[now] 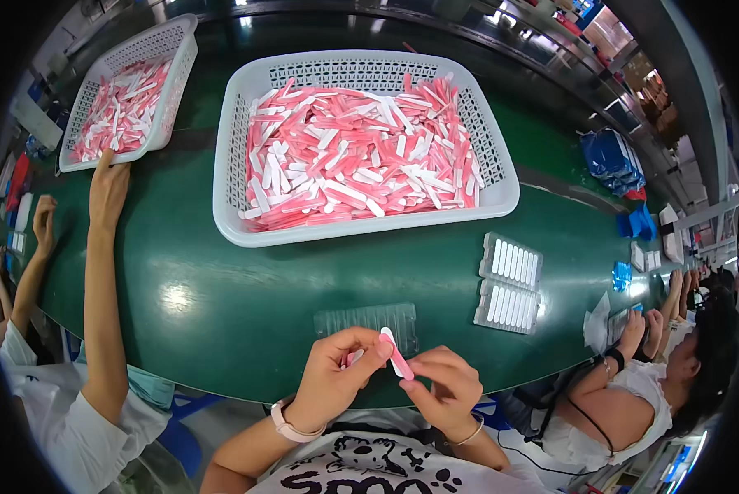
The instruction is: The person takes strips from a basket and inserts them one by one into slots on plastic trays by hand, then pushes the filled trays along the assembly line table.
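Between my two hands is a pink-and-white flat strip (396, 356) with rounded ends, tilted over the near table edge. My left hand (336, 368) pinches it between thumb and fingers near its upper end. More pink-and-white pieces partly show inside the curled left fingers. At the strip's lower end, my right hand (447, 385) grips it with thumb and fingertips. Just beyond my hands lies a clear plastic tray (369, 316) with narrow slots, partly hidden by my left hand. Farther off, a large white basket (365, 232) holds a heap of similar pink and white strips.
To the right of centre, two joined clear trays (509, 284) hold rows of white strips. Another white basket (172, 99) of strips stands far left, touched by a co-worker's hand (108, 193). Blue packages (612, 160) lie far right. A co-worker sits at the right.
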Tool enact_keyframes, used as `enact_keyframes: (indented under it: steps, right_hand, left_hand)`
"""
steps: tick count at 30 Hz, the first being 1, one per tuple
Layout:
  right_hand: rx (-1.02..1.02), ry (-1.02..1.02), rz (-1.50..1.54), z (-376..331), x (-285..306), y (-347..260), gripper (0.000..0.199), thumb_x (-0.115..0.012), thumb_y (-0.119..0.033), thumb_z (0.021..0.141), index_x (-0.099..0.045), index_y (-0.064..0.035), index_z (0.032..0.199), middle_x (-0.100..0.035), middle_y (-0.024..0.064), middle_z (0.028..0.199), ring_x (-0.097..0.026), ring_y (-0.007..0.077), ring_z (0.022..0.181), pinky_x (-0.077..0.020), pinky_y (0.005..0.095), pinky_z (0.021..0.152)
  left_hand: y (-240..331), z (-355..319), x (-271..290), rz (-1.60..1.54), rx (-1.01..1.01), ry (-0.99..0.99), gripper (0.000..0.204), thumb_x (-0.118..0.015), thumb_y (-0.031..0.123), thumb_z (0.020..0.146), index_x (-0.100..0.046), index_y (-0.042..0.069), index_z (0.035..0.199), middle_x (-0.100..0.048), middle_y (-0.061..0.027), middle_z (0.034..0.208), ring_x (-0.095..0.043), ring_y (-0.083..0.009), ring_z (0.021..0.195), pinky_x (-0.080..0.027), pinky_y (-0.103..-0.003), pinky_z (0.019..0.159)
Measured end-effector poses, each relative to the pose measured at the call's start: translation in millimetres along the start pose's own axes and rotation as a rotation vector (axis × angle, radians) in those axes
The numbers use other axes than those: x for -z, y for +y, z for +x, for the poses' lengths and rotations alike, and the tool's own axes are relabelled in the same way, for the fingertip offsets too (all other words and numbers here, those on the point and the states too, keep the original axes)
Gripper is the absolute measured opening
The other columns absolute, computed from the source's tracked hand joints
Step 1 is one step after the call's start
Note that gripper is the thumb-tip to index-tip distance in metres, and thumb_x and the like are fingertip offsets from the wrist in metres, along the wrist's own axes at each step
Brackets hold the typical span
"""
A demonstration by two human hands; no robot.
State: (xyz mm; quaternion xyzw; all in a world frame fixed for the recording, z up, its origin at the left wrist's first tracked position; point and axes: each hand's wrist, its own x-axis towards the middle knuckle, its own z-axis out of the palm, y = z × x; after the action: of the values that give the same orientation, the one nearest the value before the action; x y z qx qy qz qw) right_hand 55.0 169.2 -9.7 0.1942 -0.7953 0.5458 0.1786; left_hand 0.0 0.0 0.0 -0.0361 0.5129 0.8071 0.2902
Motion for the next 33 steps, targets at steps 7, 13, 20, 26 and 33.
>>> enact_keyframes:
  steps: [7,13,20,26,33]
  right_hand:
    - [-0.501,0.273,0.507,-12.8,-21.9,1.0,0.024,-0.069,0.01,0.08,-0.064,0.0061,0.103,-0.063,0.0149,0.098,-0.063,0.0181,0.084,-0.0529,0.0282,0.072]
    - [-0.415,0.664,0.523,-0.5,-20.9,7.1,0.006,-0.063,0.003,0.088,-0.064,0.005,0.093,-0.063,0.0161,0.096,-0.062,0.015,0.075,-0.0516,0.0257,0.066]
    - [0.019,0.014,-0.637,14.9,7.3,21.8,0.011,-0.07,0.0,0.074,-0.064,-0.0049,0.082,-0.066,0.0083,0.106,-0.063,0.0278,0.101,-0.0473,0.0432,0.085]
    - [0.007,-0.437,-1.118,1.8,8.8,-9.2,0.043,-0.069,-0.042,0.077,-0.069,-0.0088,0.105,-0.058,0.0013,0.124,-0.044,0.021,0.123,-0.0193,0.065,0.098]
    - [0.031,-0.433,-1.189,5.4,13.4,-12.6,0.048,-0.07,-0.046,0.074,-0.069,-0.0093,0.106,-0.055,0.0029,0.127,-0.04,0.0243,0.126,-0.0201,0.0652,0.099]
  left_hand:
    - [-4.5,5.5,-4.0,0.012,-0.073,0.092,0.012,-0.067,0.014,0.091,-0.065,0.003,0.091,-0.054,0.0061,0.067,-0.036,0.0001,0.054,-0.027,-0.019,0.048]
    - [2.4,4.4,-3.9,-0.12,-0.084,0.127,0.005,-0.06,0.003,0.089,-0.056,0.002,0.092,-0.057,-0.0042,0.067,-0.036,-0.0017,0.045,-0.029,-0.02,0.041]
    - [13.5,0.8,9.0,-0.224,0.045,0.098,0.017,-0.054,0.006,0.092,-0.056,0.003,0.109,-0.057,-0.004,0.082,-0.03,-0.0026,0.045,-0.027,-0.02,0.043]
    - [7.3,1.2,21.8,-0.942,0.424,-0.134,0.03,-0.042,0.011,0.1,-0.048,0.004,0.128,-0.04,0.0014,0.078,-0.028,-0.0058,0.05,-0.023,-0.022,0.042]
    - [-4.0,-2.1,24.9,-1.267,0.544,-0.283,0.033,-0.036,0.013,0.103,-0.044,0.005,0.134,-0.038,0.0011,0.075,-0.028,-0.0067,0.05,-0.022,-0.023,0.041]
